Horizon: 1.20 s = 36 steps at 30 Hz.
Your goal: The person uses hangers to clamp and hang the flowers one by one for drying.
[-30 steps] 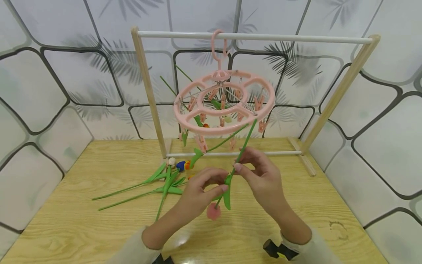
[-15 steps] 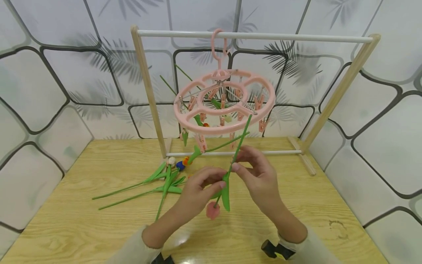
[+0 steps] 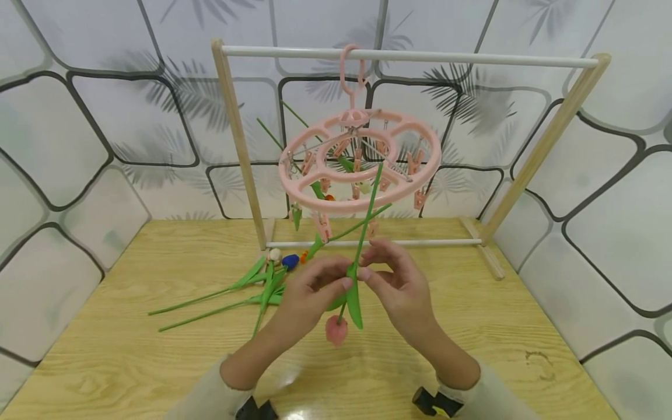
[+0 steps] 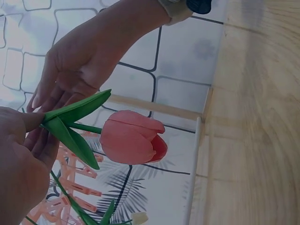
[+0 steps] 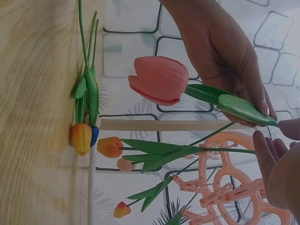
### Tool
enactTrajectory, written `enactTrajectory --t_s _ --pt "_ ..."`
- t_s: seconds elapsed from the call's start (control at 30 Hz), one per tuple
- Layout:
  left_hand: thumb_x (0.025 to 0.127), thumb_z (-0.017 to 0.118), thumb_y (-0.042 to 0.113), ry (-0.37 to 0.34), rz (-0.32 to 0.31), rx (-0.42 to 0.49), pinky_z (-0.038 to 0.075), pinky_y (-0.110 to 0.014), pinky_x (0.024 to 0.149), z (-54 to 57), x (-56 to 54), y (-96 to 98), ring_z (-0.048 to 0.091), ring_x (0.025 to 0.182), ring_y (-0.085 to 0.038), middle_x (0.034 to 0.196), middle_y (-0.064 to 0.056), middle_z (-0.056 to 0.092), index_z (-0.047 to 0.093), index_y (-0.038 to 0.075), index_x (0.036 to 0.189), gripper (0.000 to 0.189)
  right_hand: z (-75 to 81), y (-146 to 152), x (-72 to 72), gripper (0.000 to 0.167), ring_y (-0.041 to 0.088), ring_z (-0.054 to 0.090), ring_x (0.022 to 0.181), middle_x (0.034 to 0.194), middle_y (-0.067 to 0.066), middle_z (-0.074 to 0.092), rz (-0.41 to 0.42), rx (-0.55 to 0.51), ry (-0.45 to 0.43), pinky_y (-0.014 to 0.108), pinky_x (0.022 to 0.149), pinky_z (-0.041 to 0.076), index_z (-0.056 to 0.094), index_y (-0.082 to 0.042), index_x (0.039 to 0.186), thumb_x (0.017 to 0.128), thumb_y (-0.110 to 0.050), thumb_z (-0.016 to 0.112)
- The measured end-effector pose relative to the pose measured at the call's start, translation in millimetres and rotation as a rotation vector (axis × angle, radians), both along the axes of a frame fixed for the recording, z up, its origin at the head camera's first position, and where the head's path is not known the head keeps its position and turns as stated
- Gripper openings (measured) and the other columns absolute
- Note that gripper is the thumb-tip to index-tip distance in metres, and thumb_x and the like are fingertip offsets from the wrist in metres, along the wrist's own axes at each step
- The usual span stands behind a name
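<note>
An artificial pink tulip (image 3: 336,330) hangs bloom-down between my hands, its green stem rising in front of the hanger. My left hand (image 3: 313,291) pinches it at the base of the leaves. Close beside, my right hand (image 3: 400,291) has thumb and forefinger at the stem just above the leaves. In the left wrist view the bloom (image 4: 131,137) faces the table, with its leaves spread beside the left fingers. The right wrist view shows the same bloom (image 5: 159,80) and the right fingertips at the leaf end. A pink round clip hanger (image 3: 357,205) hangs behind.
The hanger hooks over the white bar (image 3: 472,58) of a wooden-legged stand. Clothespins (image 3: 323,227) dangle from it, and an orange tulip (image 5: 110,146) and others hang there. Several loose tulips, one with a blue bloom (image 3: 290,261), lie on the table at left.
The right hand has moved left and slightly down the stem, nearer the left hand. The pink tulip's stem has swung left and stands more upright. The hanging orange tulip has swayed.
</note>
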<state>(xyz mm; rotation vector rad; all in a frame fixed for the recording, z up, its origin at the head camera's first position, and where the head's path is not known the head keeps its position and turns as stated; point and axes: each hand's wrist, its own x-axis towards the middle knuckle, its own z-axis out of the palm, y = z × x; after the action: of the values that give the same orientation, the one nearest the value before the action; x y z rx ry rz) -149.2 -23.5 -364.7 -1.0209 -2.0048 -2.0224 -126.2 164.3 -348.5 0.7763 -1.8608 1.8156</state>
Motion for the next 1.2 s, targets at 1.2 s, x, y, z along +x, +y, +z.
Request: enactTrajectory --t_s 1.2 --pt "0.096 0.068 0.005 -0.111 -0.001 -0.073 0.058 -0.027 0.086 -1.5 -4.3 -23.3 0.067 0.104 -0.013 0.114 -0.012 0.070 0.067 0.007 0.125 0.030 1.5 36.8 -51.0 0.041 0.012 0.060 0.115 0.122 -0.001 0.064 -0.301 0.129 0.064 0.021 0.089 0.054 0.058 -0.002 0.134 0.094 0.002 0.068"
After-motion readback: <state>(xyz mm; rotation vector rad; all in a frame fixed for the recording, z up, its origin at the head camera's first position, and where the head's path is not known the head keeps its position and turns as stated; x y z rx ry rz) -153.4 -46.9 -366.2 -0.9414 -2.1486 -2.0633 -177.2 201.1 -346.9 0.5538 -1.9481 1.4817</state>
